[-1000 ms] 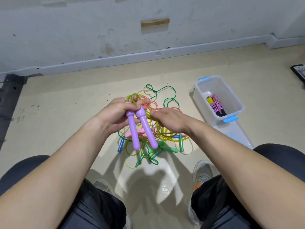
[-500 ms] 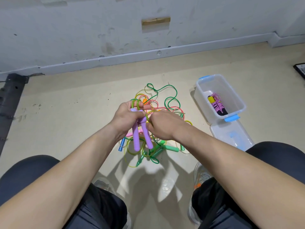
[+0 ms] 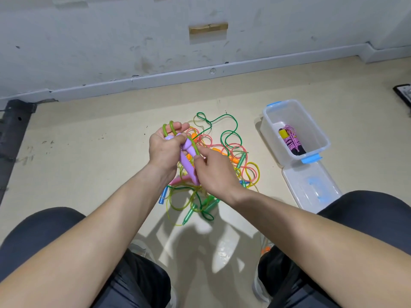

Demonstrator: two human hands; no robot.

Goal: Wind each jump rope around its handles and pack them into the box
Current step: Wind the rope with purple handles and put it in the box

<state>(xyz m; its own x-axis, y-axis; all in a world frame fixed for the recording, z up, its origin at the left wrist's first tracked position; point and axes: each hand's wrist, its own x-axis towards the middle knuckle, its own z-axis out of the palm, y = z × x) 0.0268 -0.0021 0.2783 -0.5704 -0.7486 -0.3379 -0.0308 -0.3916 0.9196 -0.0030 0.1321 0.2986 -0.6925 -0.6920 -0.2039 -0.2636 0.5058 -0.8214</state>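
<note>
Here, two smooth purple plastic handles (image 3: 188,162) with rounded, bulb-shaped tops are held side by side to the left of the box (image 3: 313,127). A glossy, translucent green cord (image 3: 171,127) is looped in two arcs over their tops. Below them, also left of the box, a loose tangle of thin ropes (image 3: 231,150) in green, yellow, pink and orange is spread on the matte beige floor. The box is a clear, rectangular plastic tub with blue clips. A wound rope (image 3: 290,141) with pink cord lies inside it, and a clear lid (image 3: 309,187) lies flat at its near end.

The lower ends of the handles are covered by the hands, and single ropes in the tangle cannot be followed.

The left hand (image 3: 165,150) is curled round the handle tops with the cord loops over its fingertips. The right hand (image 3: 213,172), nearer the box, is held knuckles up, and the cord is pinched between its thumb and forefinger.
</note>
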